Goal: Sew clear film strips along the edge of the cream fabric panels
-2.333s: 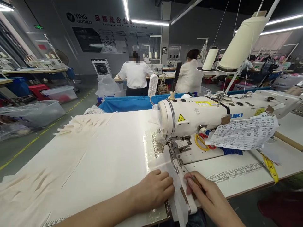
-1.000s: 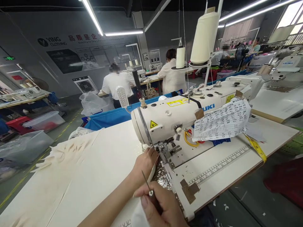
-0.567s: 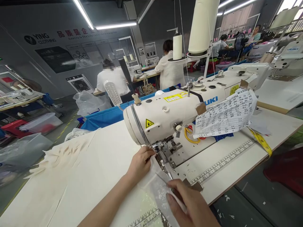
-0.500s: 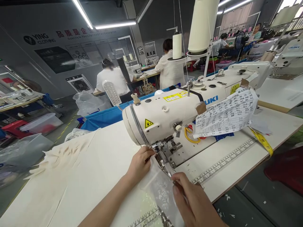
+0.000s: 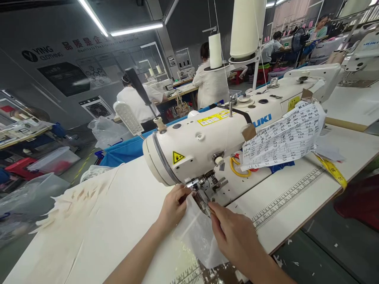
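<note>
A white JUKI sewing machine [image 5: 189,146] stands in front of me on the table. My left hand [image 5: 174,203] is closed, its fingertips pinched together beside the metal presser foot area [image 5: 204,183] under the machine head. What they pinch, if anything, is hidden. My right hand [image 5: 233,232] is closed too, thumb and fingers pressed together at the narrow metal bed [image 5: 201,200]; what lies between them is too small to make out. A translucent whitish sheet [image 5: 198,232] hangs below the bed between both hands.
Pale fabric pieces [image 5: 74,205] lie on the left tabletop. A handwritten paper [image 5: 284,138], a yellow tape measure [image 5: 331,169] and yellow-handled scissors [image 5: 237,167] are at the right. A dark-handled screwdriver [image 5: 139,86] stands on the machine. Co-workers sit behind.
My right hand has moved up and slightly left, closer to the presser foot area. The left hand keeps its place there. The view has shifted slightly.
</note>
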A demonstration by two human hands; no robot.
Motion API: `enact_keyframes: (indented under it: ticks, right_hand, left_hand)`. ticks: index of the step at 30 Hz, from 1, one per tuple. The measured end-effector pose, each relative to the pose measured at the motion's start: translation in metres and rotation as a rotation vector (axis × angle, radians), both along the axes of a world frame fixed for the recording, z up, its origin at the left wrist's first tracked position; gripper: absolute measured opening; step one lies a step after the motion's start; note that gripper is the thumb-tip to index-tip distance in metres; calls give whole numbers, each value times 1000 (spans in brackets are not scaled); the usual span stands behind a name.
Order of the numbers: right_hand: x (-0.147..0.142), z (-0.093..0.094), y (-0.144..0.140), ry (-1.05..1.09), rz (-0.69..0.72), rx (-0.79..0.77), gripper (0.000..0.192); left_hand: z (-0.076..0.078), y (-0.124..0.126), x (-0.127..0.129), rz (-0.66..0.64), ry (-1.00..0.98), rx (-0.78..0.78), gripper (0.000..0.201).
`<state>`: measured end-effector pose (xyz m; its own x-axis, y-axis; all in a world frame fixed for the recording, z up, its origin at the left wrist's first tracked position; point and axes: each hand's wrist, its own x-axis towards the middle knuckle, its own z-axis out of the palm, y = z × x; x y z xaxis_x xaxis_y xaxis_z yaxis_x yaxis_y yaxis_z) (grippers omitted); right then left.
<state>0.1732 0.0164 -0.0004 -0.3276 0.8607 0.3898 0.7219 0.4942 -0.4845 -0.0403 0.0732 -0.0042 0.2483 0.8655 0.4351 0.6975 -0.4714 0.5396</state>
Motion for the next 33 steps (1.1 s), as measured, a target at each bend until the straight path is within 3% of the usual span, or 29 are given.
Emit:
enact_keyframes:
  ticks: [10,25,33]
  right_hand:
    - [-4,-2,4,-45,-9,61,31]
    - [-8,-4,2,-201,-13,66,33]
    - [-9,-6,1,-282,-14,65,42]
  left_hand:
    - [-2,-1,-2,26,-4,-51,16]
    - [2,-3,1,13,69,4,12]
    - [0,-2,1,54,168,36,30]
